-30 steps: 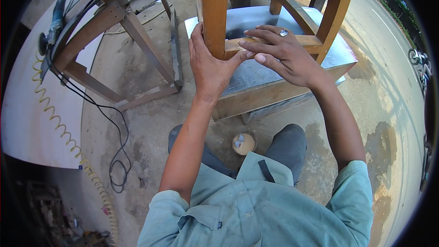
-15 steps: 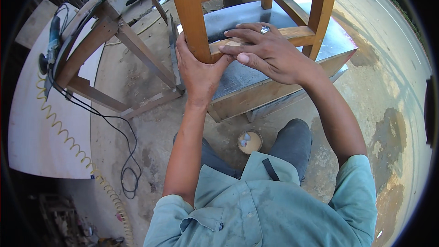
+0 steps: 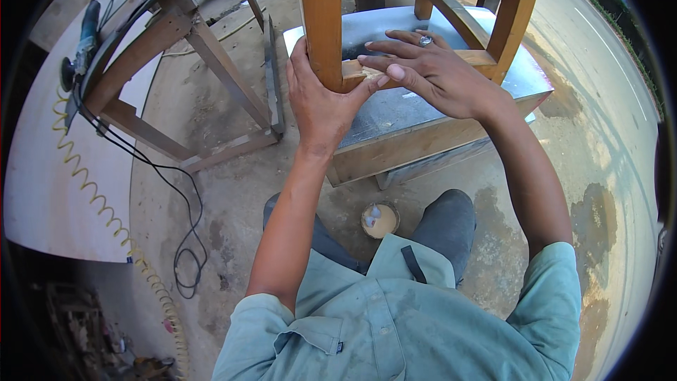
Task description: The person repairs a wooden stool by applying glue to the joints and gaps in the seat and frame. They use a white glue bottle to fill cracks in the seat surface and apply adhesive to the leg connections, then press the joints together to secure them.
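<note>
A brown wooden frame with upright legs and rails, like a stool or chair, stands on a bench with a shiny grey top. My left hand is wrapped round the near left leg, its thumb along the near rail. Over that rail lies my right hand, fingers stretched out and slightly spread, a ring on one of them. Its fingertips are at a pale, rough patch on the rail, close to my left thumb. Nothing shows in the right hand, though its palm is hidden.
Between my knees a round bowl of beige paste sits on the concrete floor. To the left are an unfinished wooden frame, a blue power tool with black cables, a coiled yellow hose and a pale board. A road runs along the right.
My right fingers have shifted slightly along the rail, and more of the pale patch shows. The left hand keeps its hold on the leg. The whole view has shifted a little.
</note>
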Action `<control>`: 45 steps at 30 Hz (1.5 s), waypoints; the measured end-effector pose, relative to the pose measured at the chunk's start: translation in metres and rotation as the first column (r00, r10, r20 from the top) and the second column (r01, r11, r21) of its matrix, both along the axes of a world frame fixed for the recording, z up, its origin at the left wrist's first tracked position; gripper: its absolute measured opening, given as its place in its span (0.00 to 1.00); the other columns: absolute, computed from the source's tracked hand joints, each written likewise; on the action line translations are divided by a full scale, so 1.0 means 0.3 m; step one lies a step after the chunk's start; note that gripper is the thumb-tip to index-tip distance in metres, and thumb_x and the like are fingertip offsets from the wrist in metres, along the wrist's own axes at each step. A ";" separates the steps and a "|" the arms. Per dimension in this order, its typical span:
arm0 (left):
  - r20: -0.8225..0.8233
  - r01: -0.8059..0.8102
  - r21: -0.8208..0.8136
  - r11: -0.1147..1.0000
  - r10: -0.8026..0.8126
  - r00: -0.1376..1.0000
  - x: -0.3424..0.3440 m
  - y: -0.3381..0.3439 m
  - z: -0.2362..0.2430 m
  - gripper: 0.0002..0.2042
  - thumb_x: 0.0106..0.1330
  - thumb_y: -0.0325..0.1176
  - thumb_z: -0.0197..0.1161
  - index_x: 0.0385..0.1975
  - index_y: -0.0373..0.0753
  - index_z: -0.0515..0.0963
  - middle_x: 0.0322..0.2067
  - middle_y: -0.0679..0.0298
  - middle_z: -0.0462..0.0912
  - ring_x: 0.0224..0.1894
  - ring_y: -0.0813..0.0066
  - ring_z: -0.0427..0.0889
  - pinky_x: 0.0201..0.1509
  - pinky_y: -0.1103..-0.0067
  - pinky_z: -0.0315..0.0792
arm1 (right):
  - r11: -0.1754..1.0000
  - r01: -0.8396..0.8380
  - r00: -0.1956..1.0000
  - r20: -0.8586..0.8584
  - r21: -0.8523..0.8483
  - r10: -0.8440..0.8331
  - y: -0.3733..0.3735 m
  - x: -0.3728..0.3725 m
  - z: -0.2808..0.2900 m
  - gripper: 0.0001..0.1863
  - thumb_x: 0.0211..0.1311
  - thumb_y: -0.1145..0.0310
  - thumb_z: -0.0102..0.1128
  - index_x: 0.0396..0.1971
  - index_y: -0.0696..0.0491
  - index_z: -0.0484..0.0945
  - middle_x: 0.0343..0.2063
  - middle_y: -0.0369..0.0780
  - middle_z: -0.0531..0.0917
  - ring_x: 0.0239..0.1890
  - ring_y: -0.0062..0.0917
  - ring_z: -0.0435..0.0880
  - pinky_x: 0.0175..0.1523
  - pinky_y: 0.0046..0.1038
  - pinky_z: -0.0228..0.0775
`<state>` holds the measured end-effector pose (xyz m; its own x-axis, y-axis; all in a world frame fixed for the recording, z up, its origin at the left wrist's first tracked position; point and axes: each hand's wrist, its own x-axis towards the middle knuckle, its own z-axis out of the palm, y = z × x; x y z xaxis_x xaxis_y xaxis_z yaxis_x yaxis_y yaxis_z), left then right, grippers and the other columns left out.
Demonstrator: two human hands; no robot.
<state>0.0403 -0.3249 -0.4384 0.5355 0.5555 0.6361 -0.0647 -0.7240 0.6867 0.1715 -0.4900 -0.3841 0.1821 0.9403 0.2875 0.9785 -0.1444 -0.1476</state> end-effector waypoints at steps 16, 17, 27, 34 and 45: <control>0.025 -0.003 0.047 0.999 0.002 1.000 -0.007 0.003 0.004 0.53 0.42 0.57 0.82 0.64 0.33 0.59 0.55 0.47 0.67 0.61 0.52 0.71 0.64 0.62 0.69 | 0.998 -0.060 0.983 -0.173 -0.013 0.057 0.009 0.014 0.047 0.36 0.74 0.35 0.24 0.61 0.37 0.78 0.70 0.38 0.67 0.76 0.38 0.54 0.78 0.55 0.35; 0.027 -0.008 0.050 0.999 0.007 1.000 -0.006 0.005 0.002 0.53 0.42 0.57 0.82 0.63 0.33 0.59 0.55 0.47 0.67 0.61 0.52 0.71 0.64 0.62 0.69 | 0.997 -0.058 0.987 -0.156 -0.048 0.050 0.012 0.006 0.049 0.36 0.73 0.35 0.24 0.61 0.37 0.78 0.70 0.38 0.67 0.76 0.38 0.54 0.78 0.55 0.35; 0.033 -0.003 0.061 0.998 0.001 0.999 -0.002 0.011 -0.009 0.53 0.43 0.59 0.81 0.63 0.33 0.59 0.56 0.48 0.67 0.61 0.54 0.71 0.64 0.62 0.70 | 0.993 -0.080 0.986 -0.154 -0.090 0.066 0.017 -0.007 0.051 0.37 0.73 0.34 0.23 0.62 0.37 0.77 0.71 0.38 0.65 0.76 0.39 0.54 0.79 0.52 0.34; 0.047 0.001 0.058 0.998 -0.004 0.999 0.000 0.013 -0.015 0.54 0.43 0.60 0.81 0.63 0.33 0.59 0.55 0.48 0.67 0.61 0.54 0.71 0.63 0.62 0.70 | 0.996 -0.063 0.990 -0.127 -0.059 0.056 0.019 0.001 0.047 0.36 0.74 0.36 0.24 0.63 0.38 0.76 0.71 0.38 0.66 0.76 0.38 0.54 0.79 0.52 0.35; 0.043 0.002 0.045 0.999 -0.004 0.999 -0.001 0.010 -0.014 0.55 0.40 0.58 0.82 0.65 0.36 0.58 0.56 0.48 0.68 0.61 0.52 0.70 0.65 0.61 0.69 | 0.987 -0.023 0.985 -0.164 0.158 0.049 -0.033 0.003 0.003 0.34 0.75 0.37 0.26 0.65 0.38 0.74 0.69 0.42 0.68 0.76 0.40 0.56 0.77 0.53 0.39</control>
<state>0.0401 -0.3219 -0.4427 0.5090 0.5245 0.6825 -0.0955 -0.7536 0.6503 0.1724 -0.4999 -0.3831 0.2066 0.8934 0.3989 0.9422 -0.0718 -0.3271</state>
